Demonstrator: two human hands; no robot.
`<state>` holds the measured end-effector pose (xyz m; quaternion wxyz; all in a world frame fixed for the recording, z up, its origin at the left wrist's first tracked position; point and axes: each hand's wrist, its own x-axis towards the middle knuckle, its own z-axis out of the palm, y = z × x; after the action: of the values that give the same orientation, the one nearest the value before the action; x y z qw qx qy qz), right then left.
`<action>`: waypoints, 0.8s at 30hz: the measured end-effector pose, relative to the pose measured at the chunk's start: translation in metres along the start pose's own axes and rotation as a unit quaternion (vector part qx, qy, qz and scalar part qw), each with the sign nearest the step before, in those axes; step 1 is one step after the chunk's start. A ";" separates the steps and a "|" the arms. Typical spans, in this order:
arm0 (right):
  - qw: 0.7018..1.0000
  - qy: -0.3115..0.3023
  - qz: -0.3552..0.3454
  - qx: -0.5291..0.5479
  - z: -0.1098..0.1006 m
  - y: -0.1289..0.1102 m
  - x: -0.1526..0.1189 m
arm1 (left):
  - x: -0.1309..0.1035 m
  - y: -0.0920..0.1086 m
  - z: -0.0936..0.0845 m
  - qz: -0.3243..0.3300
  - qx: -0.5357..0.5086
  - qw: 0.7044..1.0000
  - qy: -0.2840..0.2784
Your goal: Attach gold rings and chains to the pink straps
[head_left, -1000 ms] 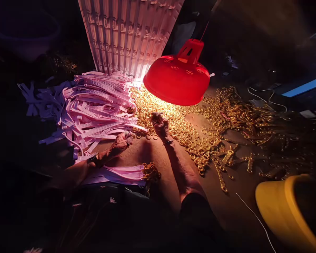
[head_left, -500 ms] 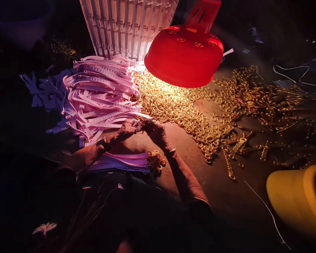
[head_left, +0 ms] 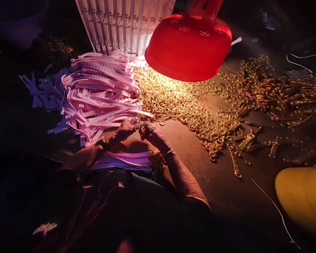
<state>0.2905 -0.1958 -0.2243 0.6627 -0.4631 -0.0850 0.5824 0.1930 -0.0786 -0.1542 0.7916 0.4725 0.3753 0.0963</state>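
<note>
My left hand (head_left: 126, 130) and my right hand (head_left: 152, 133) meet at the lower edge of a pile of gold rings (head_left: 171, 102). The fingers of both are closed in a pinch. Between the fingertips is something small, too dark to make out for certain. Pink straps (head_left: 94, 95) lie heaped beyond and left of my left hand. Below my hands, a bundle of straps (head_left: 123, 161) lies flat, with gold rings (head_left: 156, 159) at its right end, partly behind my right wrist.
A red lamp shade (head_left: 188, 49) hangs low over the rings. Behind the straps stands a ribbed panel (head_left: 126, 26). Linked gold pieces (head_left: 287, 95) spread to the right. A yellow container (head_left: 300, 196) and a thin white cord (head_left: 276, 211) are at lower right.
The lamp, right-hand gold pieces and yellow container have shifted outward in view. My right hand has turned and lowered slightly; my left hand has barely moved.
</note>
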 end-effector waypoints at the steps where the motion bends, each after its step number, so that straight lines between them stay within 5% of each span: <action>1: 0.999 0.018 -0.023 -0.013 0.003 0.001 -0.001 | 0.000 0.000 0.000 0.002 0.017 1.000 -0.008; 6: 0.962 0.065 -0.159 -0.214 0.009 -0.005 -0.012 | 0.001 -0.002 -0.002 0.025 0.128 0.990 -0.058; 11: 0.820 0.148 -0.291 -0.469 0.009 -0.005 -0.012 | 0.000 -0.008 -0.006 0.020 0.144 0.986 -0.080; 15: 0.748 0.225 -0.310 -0.543 -0.008 -0.015 -0.001 | -0.009 -0.017 -0.013 -0.009 0.143 0.982 -0.119; 19: 0.730 0.307 -0.326 -0.517 -0.049 -0.055 0.011 | -0.013 -0.027 -0.020 -0.068 0.103 0.985 -0.118; 24: 0.749 0.299 -0.366 -0.464 -0.061 -0.086 0.013 | -0.001 -0.034 -0.015 0.006 0.038 0.998 -0.043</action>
<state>0.3941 -0.2064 -0.2023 0.5204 -0.7972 -0.3056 0.0157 0.1756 -0.0870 -0.1856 0.7878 0.5085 0.3411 0.0661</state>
